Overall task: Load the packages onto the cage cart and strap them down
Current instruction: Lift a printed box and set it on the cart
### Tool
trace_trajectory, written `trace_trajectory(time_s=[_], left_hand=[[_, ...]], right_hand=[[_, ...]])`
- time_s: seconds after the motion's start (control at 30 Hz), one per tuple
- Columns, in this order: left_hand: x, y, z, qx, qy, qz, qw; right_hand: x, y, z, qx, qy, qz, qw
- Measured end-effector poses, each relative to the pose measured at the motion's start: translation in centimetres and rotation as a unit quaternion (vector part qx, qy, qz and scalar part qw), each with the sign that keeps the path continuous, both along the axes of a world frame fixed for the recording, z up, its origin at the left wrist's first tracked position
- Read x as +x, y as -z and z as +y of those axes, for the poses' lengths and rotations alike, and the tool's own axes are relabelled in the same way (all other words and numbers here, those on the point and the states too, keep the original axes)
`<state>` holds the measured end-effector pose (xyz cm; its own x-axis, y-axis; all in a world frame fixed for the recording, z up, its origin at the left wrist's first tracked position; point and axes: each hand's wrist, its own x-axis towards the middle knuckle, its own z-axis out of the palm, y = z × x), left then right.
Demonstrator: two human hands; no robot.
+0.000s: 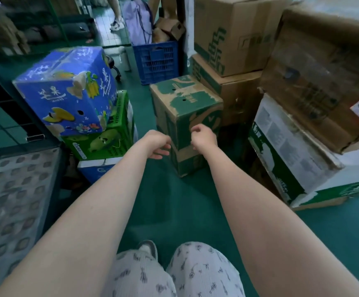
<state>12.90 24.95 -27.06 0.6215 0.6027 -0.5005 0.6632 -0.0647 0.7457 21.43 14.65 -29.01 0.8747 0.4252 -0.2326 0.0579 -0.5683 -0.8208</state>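
Observation:
A worn green-and-brown cardboard box (185,108) stands upright on the green floor straight ahead. Both my arms reach out toward its near face. My left hand (158,144) hangs just left of the box's near corner, fingers loosely curled, holding nothing. My right hand (203,137) is in front of the box's near face, fingers curled, and I cannot tell whether it touches the cardboard. To the left a blue mango box (67,91) sits tilted on a green fruit box (108,136). The cage cart's dark green wire frame (9,123) runs along the left edge.
Tall stacks of brown cartons (232,37) and a white-and-green carton (292,151) crowd the right side. A blue plastic crate (156,61) stands behind. A patterned surface (13,200) lies at near left. Another person's legs (116,16) stand at the far back.

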Motion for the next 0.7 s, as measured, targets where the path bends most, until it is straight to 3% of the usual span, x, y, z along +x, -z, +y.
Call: trace_trajectory(time_s=[0.23, 0.5, 0.7], left_hand=[[2.4, 3.0, 1.2, -0.031, 0.015, -0.014, 0.999], [3.7, 4.7, 2.5, -0.030, 0.007, -0.018, 0.999], [4.4, 4.9, 2.4, 0.002, -0.059, -0.037, 0.998]], right_hand=[[2.8, 0.7, 4.1, -0.080, -0.111, -0.112, 0.984], [4.4, 1.7, 7.4, -0.271, -0.174, -0.180, 0.930], [3.0, 3.5, 5.6, -0.285, -0.171, -0.278, 0.901]])
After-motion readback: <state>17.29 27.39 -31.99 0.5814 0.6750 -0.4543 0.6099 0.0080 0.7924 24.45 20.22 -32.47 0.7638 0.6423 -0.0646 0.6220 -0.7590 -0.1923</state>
